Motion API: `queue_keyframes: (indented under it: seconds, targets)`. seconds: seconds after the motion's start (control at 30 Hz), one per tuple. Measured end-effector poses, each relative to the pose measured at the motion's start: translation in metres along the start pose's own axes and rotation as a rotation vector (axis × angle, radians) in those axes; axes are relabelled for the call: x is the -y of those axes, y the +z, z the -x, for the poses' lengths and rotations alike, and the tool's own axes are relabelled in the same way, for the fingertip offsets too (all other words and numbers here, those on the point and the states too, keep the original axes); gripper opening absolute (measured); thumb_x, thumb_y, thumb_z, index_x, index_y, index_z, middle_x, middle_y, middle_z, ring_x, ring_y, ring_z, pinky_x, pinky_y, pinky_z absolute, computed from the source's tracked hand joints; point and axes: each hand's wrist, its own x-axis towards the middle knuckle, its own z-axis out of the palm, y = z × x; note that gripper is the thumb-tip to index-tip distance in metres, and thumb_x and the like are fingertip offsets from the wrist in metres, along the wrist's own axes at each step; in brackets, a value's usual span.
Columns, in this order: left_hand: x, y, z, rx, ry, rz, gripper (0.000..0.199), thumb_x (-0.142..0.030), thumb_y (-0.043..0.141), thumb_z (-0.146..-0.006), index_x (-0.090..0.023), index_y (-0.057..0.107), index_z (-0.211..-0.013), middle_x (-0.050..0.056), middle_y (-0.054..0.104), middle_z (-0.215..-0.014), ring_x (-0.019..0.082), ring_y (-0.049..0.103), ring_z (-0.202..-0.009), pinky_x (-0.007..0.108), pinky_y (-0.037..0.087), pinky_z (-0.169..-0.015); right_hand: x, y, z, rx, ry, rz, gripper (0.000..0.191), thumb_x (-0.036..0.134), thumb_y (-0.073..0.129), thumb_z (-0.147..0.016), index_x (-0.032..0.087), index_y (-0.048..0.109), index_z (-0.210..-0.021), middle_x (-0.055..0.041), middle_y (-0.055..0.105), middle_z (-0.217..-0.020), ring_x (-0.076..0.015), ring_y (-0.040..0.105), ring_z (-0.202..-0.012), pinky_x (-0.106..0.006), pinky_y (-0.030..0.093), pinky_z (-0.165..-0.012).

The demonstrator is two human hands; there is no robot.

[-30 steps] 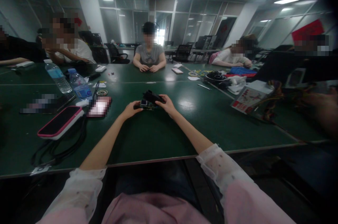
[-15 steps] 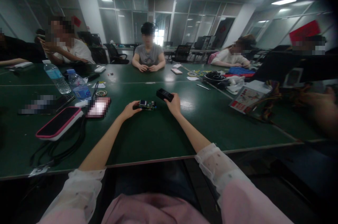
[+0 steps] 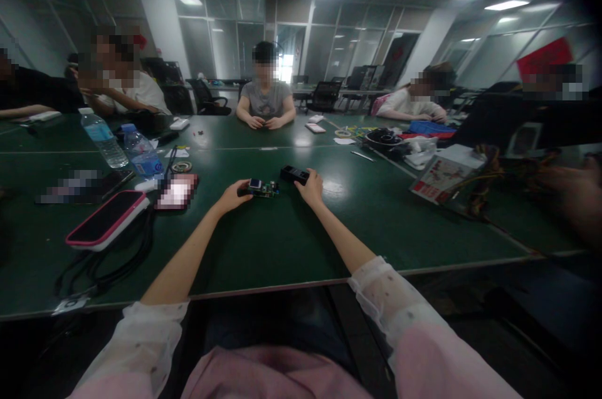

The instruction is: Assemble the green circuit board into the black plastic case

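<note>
My left hand point(image 3: 234, 195) grips the left end of a small green circuit board point(image 3: 266, 189) that carries a little screen. Fingers and thumb of my right hand point(image 3: 311, 187) are closed on the right end of a black rectangular case point(image 3: 292, 174). The case lies low over the green table point(image 3: 282, 239), just right of the board, with a small gap between them. What the case holds inside cannot be made out.
To the left are a pink-edged phone-like device point(image 3: 108, 217), black cables point(image 3: 125, 255), a pink phone point(image 3: 176, 192) and two water bottles point(image 3: 143, 157). A box with wires point(image 3: 442, 176) stands at right. Several people sit around, one person point(image 3: 266, 95) straight across.
My right hand has tipped the black case to a flatter, more level pose and lowered it slightly. My left hand and the circuit board have barely moved.
</note>
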Motion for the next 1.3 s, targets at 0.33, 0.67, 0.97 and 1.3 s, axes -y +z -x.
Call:
queue_keyframes:
  seconds: [0.33, 0.67, 0.97, 1.3]
  targets:
    - [0.0026, 0.0001, -0.0005, 0.006, -0.004, 0.027, 0.057, -0.024, 0.069, -0.075, -0.019, 0.05, -0.129, 0.012, 0.057, -0.13, 0.027, 0.054, -0.121, 0.051, 0.038, -0.103, -0.0031, 0.0018, -0.0022, 0.038, 0.013, 0.042, 0.057, 0.031, 0.066, -0.075, 0.017, 0.045, -0.127, -0.0168, 0.05, -0.116, -0.0342, 0.049, -0.11, -0.052, 0.042, -0.091]
    - [0.0016, 0.0011, -0.0001, 0.0, 0.021, 0.056, 0.059, -0.025, 0.071, -0.074, -0.017, 0.051, -0.128, 0.012, 0.058, -0.129, 0.025, 0.054, -0.121, 0.047, 0.037, -0.106, -0.0054, 0.0028, -0.0023, 0.007, -0.022, -0.015, 0.055, 0.028, 0.067, -0.073, 0.02, 0.048, -0.124, -0.0138, 0.051, -0.113, -0.0313, 0.05, -0.108, -0.049, 0.042, -0.092]
    - [0.001, 0.0008, -0.0005, -0.001, -0.002, 0.063, 0.053, -0.026, 0.068, -0.078, -0.018, 0.052, -0.128, 0.011, 0.059, -0.128, 0.025, 0.056, -0.117, 0.046, 0.041, -0.102, -0.0055, 0.0025, -0.004, 0.033, -0.01, -0.017, 0.056, 0.026, 0.069, -0.071, 0.018, 0.049, -0.123, -0.0147, 0.051, -0.113, -0.0328, 0.05, -0.11, -0.05, 0.042, -0.092]
    - [-0.0029, 0.0003, 0.0002, 0.003, -0.008, 0.058, 0.052, -0.024, 0.067, -0.078, -0.019, 0.052, -0.128, 0.011, 0.058, -0.129, 0.025, 0.055, -0.119, 0.048, 0.04, -0.103, -0.0064, 0.002, -0.0036, 0.036, -0.017, -0.053, 0.052, 0.025, 0.069, -0.071, 0.017, 0.05, -0.119, -0.015, 0.054, -0.113, -0.0323, 0.051, -0.108, -0.05, 0.043, -0.092]
